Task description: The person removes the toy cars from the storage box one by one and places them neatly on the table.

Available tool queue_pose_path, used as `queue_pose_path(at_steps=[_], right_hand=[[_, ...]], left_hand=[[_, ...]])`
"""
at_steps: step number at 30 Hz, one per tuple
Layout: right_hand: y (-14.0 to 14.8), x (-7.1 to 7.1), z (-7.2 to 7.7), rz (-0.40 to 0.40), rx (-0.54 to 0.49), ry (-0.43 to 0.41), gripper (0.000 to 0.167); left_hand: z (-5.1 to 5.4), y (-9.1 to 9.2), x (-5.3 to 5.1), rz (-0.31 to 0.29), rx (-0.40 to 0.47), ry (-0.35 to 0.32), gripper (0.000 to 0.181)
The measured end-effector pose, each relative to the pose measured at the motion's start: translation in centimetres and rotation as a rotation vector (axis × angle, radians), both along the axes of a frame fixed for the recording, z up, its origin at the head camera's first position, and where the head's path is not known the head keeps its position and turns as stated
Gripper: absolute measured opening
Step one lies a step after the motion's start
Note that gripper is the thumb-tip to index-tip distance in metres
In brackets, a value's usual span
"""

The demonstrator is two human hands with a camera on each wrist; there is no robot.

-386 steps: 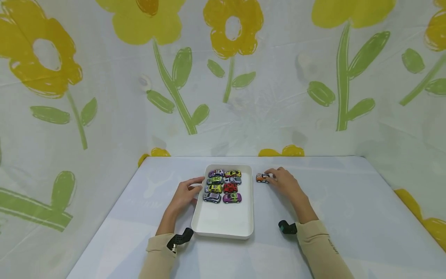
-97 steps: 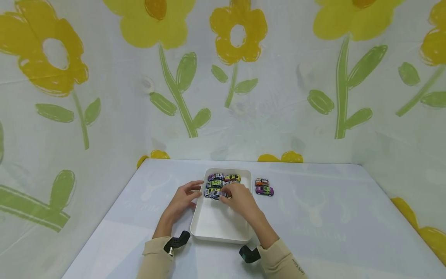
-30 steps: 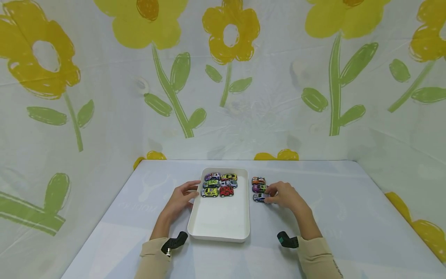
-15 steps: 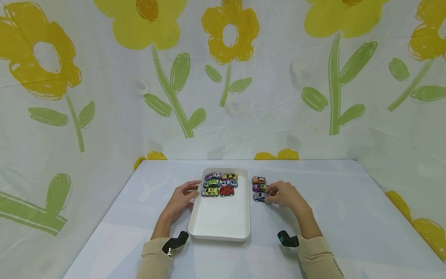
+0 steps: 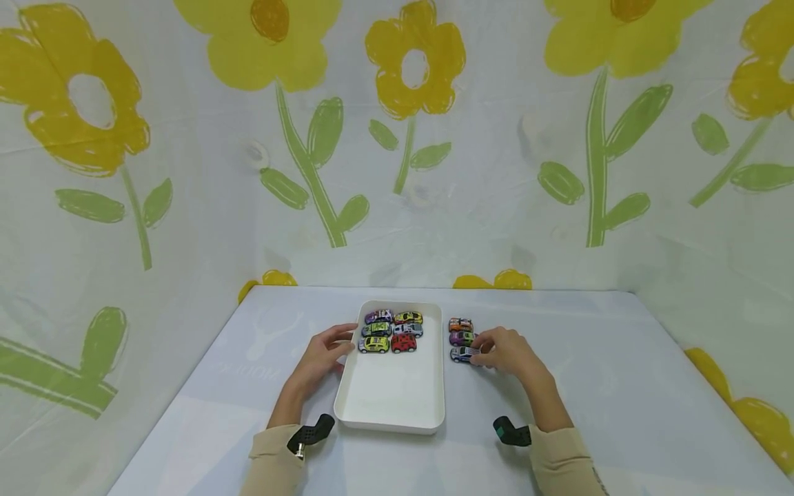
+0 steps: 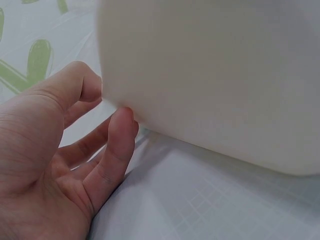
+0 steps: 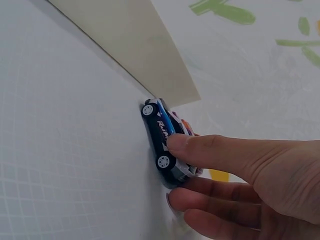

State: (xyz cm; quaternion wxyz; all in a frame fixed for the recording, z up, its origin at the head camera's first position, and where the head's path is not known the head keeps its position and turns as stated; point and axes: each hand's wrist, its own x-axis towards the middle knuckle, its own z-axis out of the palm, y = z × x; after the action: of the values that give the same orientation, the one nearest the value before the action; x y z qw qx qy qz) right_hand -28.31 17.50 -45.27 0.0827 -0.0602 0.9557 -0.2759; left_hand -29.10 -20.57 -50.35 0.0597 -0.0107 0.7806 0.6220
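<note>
A white tray [image 5: 391, 399] stands on the table, holding several toy cars in two columns at its far end, among them a red car [image 5: 404, 343] and a yellow-green car [image 5: 375, 344]. My left hand [image 5: 319, 355] touches the tray's outer left wall with bent, relaxed fingers; in the left wrist view the thumb [image 6: 120, 130] lies against that wall. Right of the tray, my right hand [image 5: 509, 353] pinches a silver-and-blue toy car [image 7: 162, 137] resting on the table, thumb on its side. Just beyond it sit a purple-green car [image 5: 461, 338] and an orange car [image 5: 460, 324] in a column.
A pale tablecloth [image 5: 620, 386] covers the table. Behind it and at both sides hangs a white curtain [image 5: 484, 207] printed with yellow flowers. Black wrist cameras [image 5: 311, 432] sit at both beige cuffs.
Since the oldest frame, the purple-green and silver-blue cars have left the tray for the column at right, beside the orange car. Over the last second, hands and cars have hardly moved.
</note>
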Motion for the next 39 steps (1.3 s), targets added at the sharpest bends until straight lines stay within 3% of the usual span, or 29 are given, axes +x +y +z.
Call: queue_pose_path(at_steps=[26,35,39], right_hand=[[0.3,-0.1,0.3,0.037,-0.04,-0.002,0.026],[-0.5,-0.1,1.1,0.073,-0.014,0.152,0.019],[-1.4,-0.1,1.2,0.05,-0.026,0.175,0.021]], left_hand=[[0.3,0.2,-0.1,-0.003,-0.018,0.003,0.044],[0.1,0.1,0.0,0.0,-0.022,0.002,0.044],[0.1,0.0,0.1,0.001,-0.025,-0.004,0.043]])
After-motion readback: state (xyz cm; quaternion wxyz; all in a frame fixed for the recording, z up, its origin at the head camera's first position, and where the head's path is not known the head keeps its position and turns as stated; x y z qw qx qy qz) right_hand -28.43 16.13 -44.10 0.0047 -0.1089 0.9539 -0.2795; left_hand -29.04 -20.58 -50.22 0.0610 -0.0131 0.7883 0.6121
